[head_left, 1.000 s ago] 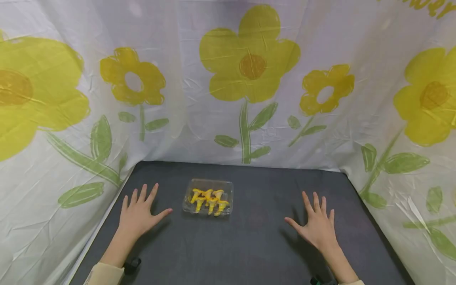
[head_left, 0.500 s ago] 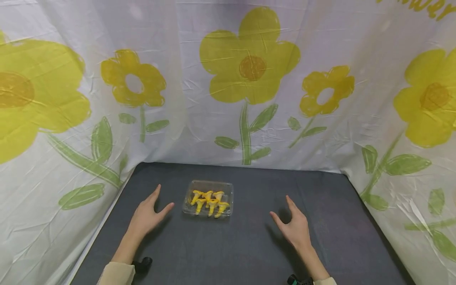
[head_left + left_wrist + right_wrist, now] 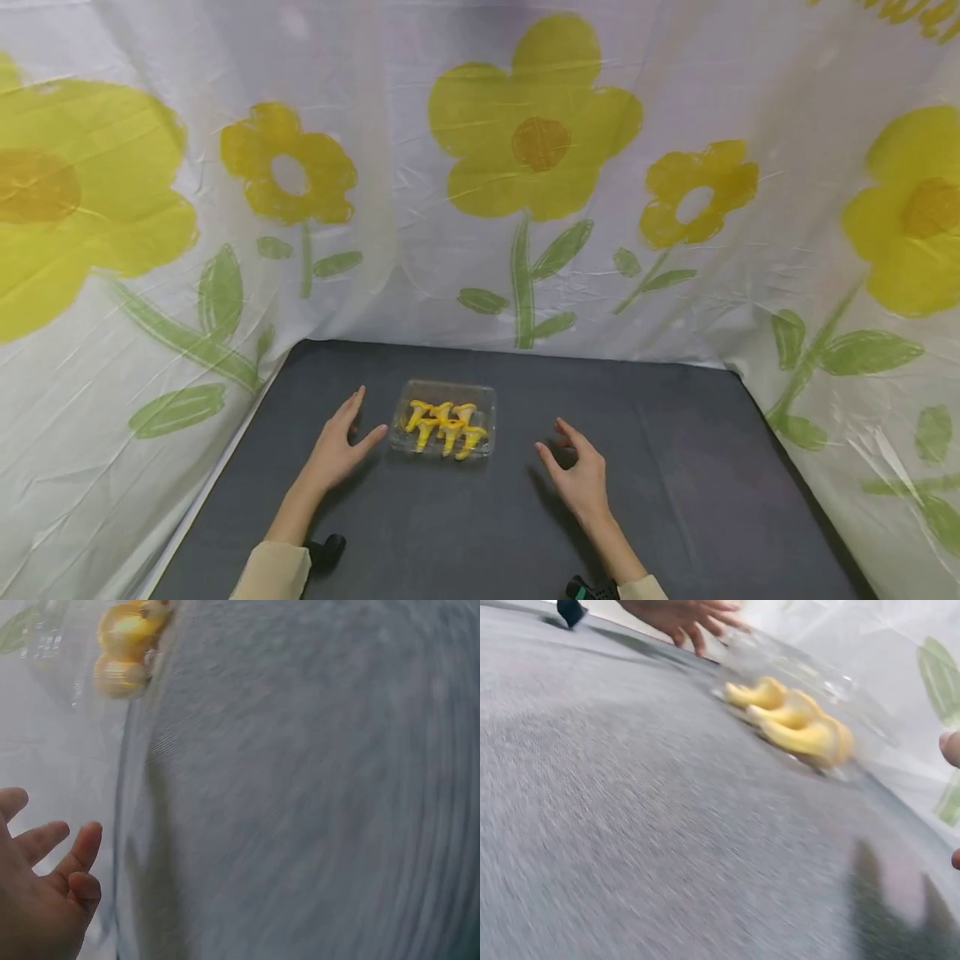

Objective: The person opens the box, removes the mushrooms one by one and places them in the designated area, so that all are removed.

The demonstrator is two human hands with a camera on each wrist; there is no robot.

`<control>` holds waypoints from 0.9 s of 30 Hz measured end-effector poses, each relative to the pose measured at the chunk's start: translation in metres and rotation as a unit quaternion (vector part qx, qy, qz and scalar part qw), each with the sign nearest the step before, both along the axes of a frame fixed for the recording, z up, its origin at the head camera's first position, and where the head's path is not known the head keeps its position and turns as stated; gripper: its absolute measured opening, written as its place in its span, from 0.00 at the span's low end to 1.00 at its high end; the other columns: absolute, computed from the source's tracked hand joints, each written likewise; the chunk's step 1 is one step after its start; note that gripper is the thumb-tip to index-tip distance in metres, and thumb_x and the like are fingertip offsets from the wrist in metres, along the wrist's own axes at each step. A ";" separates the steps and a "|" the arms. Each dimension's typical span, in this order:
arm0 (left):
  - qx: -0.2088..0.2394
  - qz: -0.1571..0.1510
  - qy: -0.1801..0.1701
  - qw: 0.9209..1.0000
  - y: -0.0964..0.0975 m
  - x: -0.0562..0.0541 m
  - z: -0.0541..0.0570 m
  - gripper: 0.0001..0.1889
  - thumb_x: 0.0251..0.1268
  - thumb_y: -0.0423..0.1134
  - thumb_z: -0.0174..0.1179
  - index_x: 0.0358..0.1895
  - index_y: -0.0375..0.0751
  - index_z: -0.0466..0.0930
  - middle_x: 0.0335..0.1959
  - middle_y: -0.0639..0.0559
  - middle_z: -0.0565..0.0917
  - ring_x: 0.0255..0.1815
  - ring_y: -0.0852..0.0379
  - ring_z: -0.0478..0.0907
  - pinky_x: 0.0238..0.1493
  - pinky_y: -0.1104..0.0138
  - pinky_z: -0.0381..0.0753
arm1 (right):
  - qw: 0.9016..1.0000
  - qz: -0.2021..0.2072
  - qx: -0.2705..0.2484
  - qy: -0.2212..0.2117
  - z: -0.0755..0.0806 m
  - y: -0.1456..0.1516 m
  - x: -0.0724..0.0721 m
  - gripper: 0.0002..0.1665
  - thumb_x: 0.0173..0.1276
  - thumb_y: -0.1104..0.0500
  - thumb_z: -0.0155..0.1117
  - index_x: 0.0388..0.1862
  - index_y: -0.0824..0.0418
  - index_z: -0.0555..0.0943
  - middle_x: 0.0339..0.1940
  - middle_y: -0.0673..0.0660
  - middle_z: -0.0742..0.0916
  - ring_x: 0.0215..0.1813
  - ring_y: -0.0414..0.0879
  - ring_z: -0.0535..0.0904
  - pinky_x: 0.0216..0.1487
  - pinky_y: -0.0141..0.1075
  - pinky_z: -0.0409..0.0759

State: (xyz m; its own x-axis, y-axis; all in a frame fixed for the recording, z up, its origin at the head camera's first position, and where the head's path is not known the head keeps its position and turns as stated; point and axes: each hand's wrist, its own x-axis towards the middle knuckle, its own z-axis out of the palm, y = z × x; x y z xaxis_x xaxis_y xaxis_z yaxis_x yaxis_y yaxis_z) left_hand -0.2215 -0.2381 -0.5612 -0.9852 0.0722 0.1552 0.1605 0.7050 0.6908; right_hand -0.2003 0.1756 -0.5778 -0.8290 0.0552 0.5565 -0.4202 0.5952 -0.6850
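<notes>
A clear plastic box point(image 3: 403, 435) lies on the dark table, with several yellow mushroom-shaped pieces point(image 3: 451, 430) in two rows inside it. My left hand point(image 3: 335, 452) hovers just left of the box, thumb spread from the fingers and holding nothing. To the right of the box, farther off, my right hand point(image 3: 582, 479) is in the air with thumb and fingers apart, also holding nothing. In the right wrist view the yellow pieces point(image 3: 802, 727) show through the box wall, and the left hand reaches in behind. Both wrist views are blurred.
The dark tabletop point(image 3: 465, 525) is enclosed at the back and sides by a white curtain point(image 3: 420, 275) printed with yellow flowers. A black wrist camera point(image 3: 327, 552) sits by the left sleeve, another black device point(image 3: 588, 588) by the right.
Both hands have moved inward toward the box, the right one by more. Their widely spread fingers have drawn closer together. The box has stayed in place on the table.
</notes>
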 end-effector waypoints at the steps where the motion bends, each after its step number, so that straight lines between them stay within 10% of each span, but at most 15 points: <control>1: 0.001 -0.002 -0.008 1.000 0.002 -0.002 -0.001 0.49 0.78 0.58 0.61 0.88 0.40 0.46 0.85 0.28 0.54 0.65 0.30 0.77 0.66 0.33 0.72 | 1.000 0.002 -0.003 0.003 0.000 -0.003 0.000 0.34 0.61 0.63 0.82 0.65 0.73 0.82 0.56 0.67 0.90 0.48 0.61 0.88 0.45 0.57 0.86; 9: 0.011 -0.034 -0.044 0.998 0.014 -0.012 -0.001 0.55 0.75 0.60 0.64 0.89 0.43 0.37 0.84 0.31 0.56 0.55 0.41 0.70 0.56 0.41 0.71 | 1.000 0.024 -0.001 -0.009 -0.002 -0.026 0.001 0.32 0.63 0.62 0.82 0.64 0.70 0.83 0.54 0.63 0.91 0.48 0.59 0.89 0.44 0.56 0.85; 27: 0.027 -0.112 -0.059 0.992 0.024 -0.037 -0.005 0.64 0.63 0.58 0.76 0.89 0.54 0.36 0.89 0.42 0.48 0.76 0.32 0.60 0.64 0.27 0.69 | 0.997 0.064 0.017 0.035 -0.005 -0.048 -0.003 0.28 0.56 0.62 0.87 0.56 0.67 0.87 0.48 0.59 0.92 0.45 0.56 0.89 0.44 0.53 0.87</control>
